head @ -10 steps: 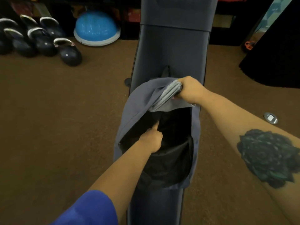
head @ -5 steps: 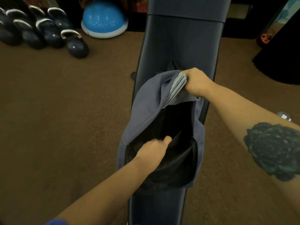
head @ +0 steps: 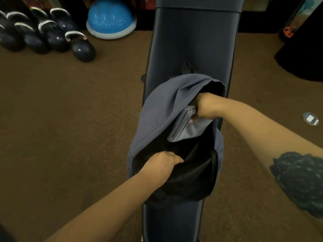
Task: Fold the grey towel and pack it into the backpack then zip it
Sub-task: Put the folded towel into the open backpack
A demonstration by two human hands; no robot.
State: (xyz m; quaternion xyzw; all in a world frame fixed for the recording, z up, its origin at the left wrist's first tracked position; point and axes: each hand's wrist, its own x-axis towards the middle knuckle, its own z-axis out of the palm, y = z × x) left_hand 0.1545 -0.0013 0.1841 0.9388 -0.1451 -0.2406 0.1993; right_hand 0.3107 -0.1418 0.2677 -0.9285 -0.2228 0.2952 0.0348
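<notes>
1. Kettlebells (head: 82,48) are being shown at upper left; small pale stickers are being carried, but no writing is being made out.
2. At lower centre, the left hand (head: 162,163) is being kept closed on the black lining, holding the backpack (head: 157,116) open on the bench (head: 192,41).
3. Right of centre, the folded grey towel (head: 183,130) is being gripped by the right hand (head: 208,107) and is apparently lying half inside the mouth.
4. Folding is being judged done; seating and zipping are being left.
</notes>
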